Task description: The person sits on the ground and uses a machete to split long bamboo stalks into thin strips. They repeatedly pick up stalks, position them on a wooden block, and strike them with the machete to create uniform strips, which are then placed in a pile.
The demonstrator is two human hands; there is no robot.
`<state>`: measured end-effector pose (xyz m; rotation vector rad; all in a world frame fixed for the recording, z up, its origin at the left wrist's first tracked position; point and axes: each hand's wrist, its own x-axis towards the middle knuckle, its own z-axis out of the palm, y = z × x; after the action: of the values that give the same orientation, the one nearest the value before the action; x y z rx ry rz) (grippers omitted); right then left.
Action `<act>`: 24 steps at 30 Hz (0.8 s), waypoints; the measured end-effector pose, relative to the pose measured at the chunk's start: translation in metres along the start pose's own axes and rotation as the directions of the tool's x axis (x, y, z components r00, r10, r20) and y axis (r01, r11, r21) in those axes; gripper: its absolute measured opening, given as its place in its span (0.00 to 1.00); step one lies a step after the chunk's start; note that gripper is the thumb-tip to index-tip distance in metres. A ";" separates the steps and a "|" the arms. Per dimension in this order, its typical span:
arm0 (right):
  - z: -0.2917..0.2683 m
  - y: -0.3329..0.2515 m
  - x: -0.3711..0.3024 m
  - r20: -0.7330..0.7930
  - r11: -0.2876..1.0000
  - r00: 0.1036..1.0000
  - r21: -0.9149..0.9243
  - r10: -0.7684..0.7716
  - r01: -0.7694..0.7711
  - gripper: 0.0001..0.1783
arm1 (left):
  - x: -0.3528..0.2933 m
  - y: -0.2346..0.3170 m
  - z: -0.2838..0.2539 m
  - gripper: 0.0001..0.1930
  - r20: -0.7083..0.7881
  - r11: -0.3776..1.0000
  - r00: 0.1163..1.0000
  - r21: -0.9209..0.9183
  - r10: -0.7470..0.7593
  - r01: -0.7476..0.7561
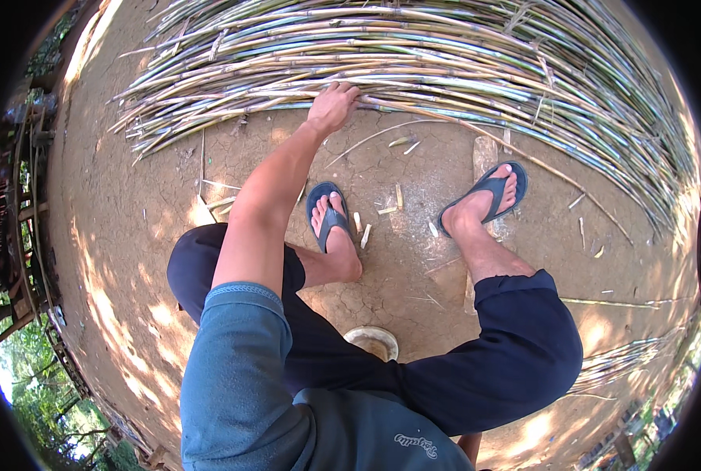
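My left hand (335, 107) reaches out to the near edge of a wide pile of long thin canes (366, 55). Its fingers are curled down and closed round a cane (476, 129) at the front of the pile. This cane slants off to the right, away from the others, and its thin end lies on the ground. The fingertips are partly hidden among the stalks. Most canes are yellowish, some greenish, with visible joints. My right hand is out of view; only a bit of skin shows by the lower edge.
My sandalled feet stand apart on cracked bare earth. Between them lie several short cut pieces of cane (365, 236) and pale dust. A flat wooden board (485, 161) lies by my right foot. A round pale-rimmed bowl (393, 345) sits below my legs. More thin canes (625, 361) lie at right.
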<state>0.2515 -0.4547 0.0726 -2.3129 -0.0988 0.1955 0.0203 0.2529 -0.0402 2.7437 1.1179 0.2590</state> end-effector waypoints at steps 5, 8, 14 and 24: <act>-0.005 0.005 0.009 0.075 0.998 0.997 0.055 0.009 -0.013 0.11 | -0.009 0.032 -0.013 0.14 -0.043 0.975 0.977 -0.072 0.210 -0.212; -0.014 0.011 -0.022 -0.013 0.994 0.999 0.104 0.040 -0.038 0.11 | 0.030 0.101 -0.021 0.14 -0.092 0.930 0.938 -0.128 0.334 -0.344; -0.009 0.009 -0.015 -0.070 0.984 0.997 0.177 0.037 -0.025 0.11 | 0.031 0.123 -0.051 0.17 0.123 0.970 0.970 -0.151 0.210 -0.191; -0.026 0.053 -0.038 -0.304 0.975 0.951 0.221 0.053 0.016 0.16 | 0.024 0.073 -0.001 0.13 0.171 0.956 0.961 0.237 -0.217 0.174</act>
<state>0.2195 -0.5144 0.0560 -2.0939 0.0993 -0.1420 0.0860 0.2185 -0.0214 2.7352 1.4259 -0.1677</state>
